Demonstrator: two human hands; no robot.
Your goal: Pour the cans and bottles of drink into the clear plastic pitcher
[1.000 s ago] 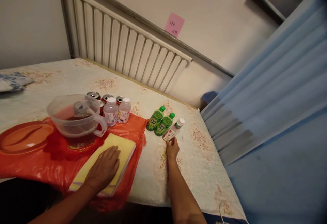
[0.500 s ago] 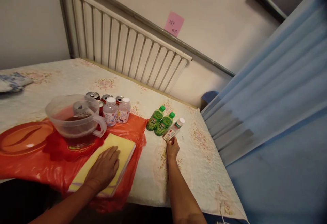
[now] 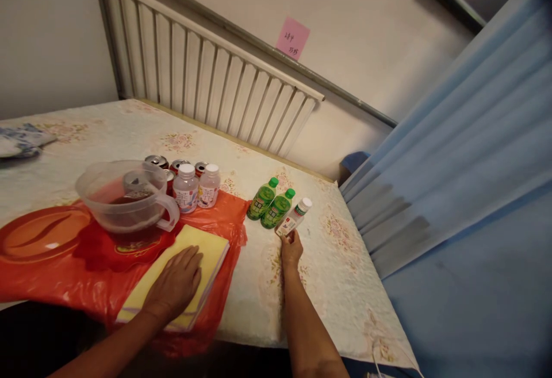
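Note:
My left hand [image 3: 176,281] lies flat, fingers stretched out, on a folded yellow cloth [image 3: 209,247]. My right hand [image 3: 292,250] grips the lower end of a small white-capped bottle [image 3: 293,220] with a pale label. That bottle stands at the end of a row, beside a green drink bottle [image 3: 278,210] and a second green-capped bottle [image 3: 261,199]. Left of the cloth, a clear plastic jug [image 3: 97,205] with dark liquid sits on a red scalloped mat [image 3: 97,254].
Two white-capped bottles, one at the front [image 3: 186,191] and one beside it [image 3: 209,187], stand behind the jug's handle near several drink cans [image 3: 157,161]. An orange oval lid [image 3: 26,243] lies on a red plastic sheet [image 3: 56,286]. A blue curtain [image 3: 452,136] hangs at the right.

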